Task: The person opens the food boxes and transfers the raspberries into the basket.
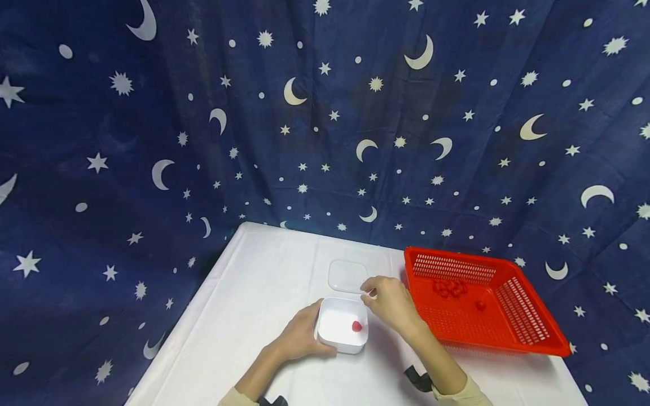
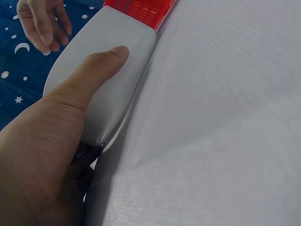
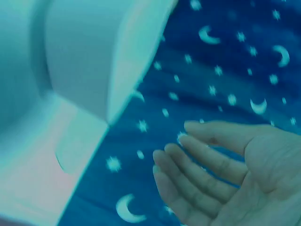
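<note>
My left hand [image 1: 302,335] grips a square white container [image 1: 335,345] from its left side. In the left wrist view, the thumb [image 2: 101,66] lies along the container's wall [image 2: 122,35]. One red berry, perhaps a raspberry [image 1: 357,326], sits inside toward the right. My right hand [image 1: 390,303] hovers by the container's upper right rim. Its fingers [image 3: 197,169] are loosely bent in the right wrist view, and nothing is between them and the thumb.
Behind the container a clear, square lid [image 1: 347,276] lies on the white-covered table [image 1: 274,270]. At right stands a red plastic basket [image 1: 508,332] with several red pieces [image 1: 449,288] and one lone red piece [image 1: 481,305] inside. A blue star-patterned curtain [image 1: 325,113] hangs behind.
</note>
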{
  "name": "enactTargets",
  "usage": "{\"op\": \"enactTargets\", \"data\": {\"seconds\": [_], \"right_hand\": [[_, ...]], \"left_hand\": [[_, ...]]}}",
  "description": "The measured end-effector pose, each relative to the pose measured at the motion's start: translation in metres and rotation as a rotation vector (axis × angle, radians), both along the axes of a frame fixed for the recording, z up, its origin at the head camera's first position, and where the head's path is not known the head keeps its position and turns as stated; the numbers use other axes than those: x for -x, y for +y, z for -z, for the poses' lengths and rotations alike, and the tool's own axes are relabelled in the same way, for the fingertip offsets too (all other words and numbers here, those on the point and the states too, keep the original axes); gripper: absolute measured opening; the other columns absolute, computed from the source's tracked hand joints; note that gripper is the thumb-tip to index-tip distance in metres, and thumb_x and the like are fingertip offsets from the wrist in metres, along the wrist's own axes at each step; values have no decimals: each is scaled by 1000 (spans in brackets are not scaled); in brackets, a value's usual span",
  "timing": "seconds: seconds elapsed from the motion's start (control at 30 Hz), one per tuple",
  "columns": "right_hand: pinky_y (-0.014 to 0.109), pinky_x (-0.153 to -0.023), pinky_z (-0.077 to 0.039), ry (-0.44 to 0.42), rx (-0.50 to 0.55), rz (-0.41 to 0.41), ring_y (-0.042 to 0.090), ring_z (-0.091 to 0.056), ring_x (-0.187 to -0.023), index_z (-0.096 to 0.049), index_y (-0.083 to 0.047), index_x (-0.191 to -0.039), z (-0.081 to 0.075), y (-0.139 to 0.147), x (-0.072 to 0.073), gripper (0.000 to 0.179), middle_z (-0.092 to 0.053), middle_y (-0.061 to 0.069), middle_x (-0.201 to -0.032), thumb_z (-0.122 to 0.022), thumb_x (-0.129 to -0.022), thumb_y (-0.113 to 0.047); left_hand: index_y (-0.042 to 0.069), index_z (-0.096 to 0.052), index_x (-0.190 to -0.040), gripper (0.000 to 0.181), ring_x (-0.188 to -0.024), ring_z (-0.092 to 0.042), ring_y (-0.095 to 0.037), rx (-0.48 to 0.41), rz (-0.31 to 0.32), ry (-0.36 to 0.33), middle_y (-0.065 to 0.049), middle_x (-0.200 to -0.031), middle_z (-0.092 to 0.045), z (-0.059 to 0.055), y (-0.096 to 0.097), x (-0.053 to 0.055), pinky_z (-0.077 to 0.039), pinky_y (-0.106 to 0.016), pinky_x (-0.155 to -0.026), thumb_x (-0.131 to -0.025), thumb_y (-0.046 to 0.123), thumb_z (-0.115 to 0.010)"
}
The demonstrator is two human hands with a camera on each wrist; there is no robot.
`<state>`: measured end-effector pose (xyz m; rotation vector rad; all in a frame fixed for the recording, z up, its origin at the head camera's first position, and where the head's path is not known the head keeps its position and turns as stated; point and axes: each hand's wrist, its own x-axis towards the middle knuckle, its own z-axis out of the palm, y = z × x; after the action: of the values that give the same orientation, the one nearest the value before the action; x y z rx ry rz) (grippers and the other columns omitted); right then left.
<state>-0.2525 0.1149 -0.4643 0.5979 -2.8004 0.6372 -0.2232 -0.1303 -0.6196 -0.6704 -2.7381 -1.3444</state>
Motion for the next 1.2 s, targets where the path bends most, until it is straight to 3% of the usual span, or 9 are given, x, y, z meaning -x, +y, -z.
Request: {"op": "enactTargets", "data": {"seconds": [0.27, 0.4, 0.6, 0.77, 0.93, 1.2], "right_hand": [[39, -88, -63, 1, -152, -284, 20, -71, -94, -77, -14, -99, 45, -17, -4, 27, -73, -1, -109, -89, -77, -4], [33, -79, -63, 12, -253, -345, 16, -68, -85, -77, -11, -98, 61, -18, -5, 30, -72, 1, -104, -87, -72, 0], [25, -58, -54, 105, -351, -341, 9, -57, -64, -77, -10, -85, 75, -21, -7, 23, -67, -2, -81, -85, -65, -1], [24, -50, -49, 189, -452, -321, 11, -51, -57, -74, -11, -75, 77, -25, -9, 16, -59, -1, -68, -85, -68, -2], [27, -48, -48, 228, -545, -297, 12, -50, -56, -71, -12, -75, 75, -30, -9, 21, -56, -1, -66, -89, -66, -8], [26, -50, -53, 208, -583, -276, 12, -53, -56, -72, -9, -77, 78, -35, -7, 22, -58, 1, -67, -91, -67, -7]], "left_hand": [[26, -30, -163, 122, -133, -54, -12, -5, 6, 4, 18, -148, -53, -1, -1, -2, -45, -53, -114, -66, 68, -90], [27, -31, -162, 119, -132, -54, -10, -10, 17, 3, 21, -146, -52, 0, -1, -1, -46, -52, -113, -67, 67, -90], [30, -31, -162, 119, -131, -54, -9, -6, 8, -8, 22, -146, -52, 0, -1, -3, -46, -50, -113, -66, 68, -90], [32, -32, -160, 118, -126, -56, -6, -2, 1, 13, 23, -142, -54, 0, 1, -1, -50, -46, -109, -64, 67, -91], [35, -33, -159, 116, -124, -57, -4, 0, 7, 28, 23, -140, -55, 1, 2, 1, -51, -42, -108, -64, 69, -90], [31, -35, -159, 116, -123, -57, -4, -19, 16, 19, 22, -139, -56, 0, 0, 2, -52, -42, -108, -64, 65, -92]]}}
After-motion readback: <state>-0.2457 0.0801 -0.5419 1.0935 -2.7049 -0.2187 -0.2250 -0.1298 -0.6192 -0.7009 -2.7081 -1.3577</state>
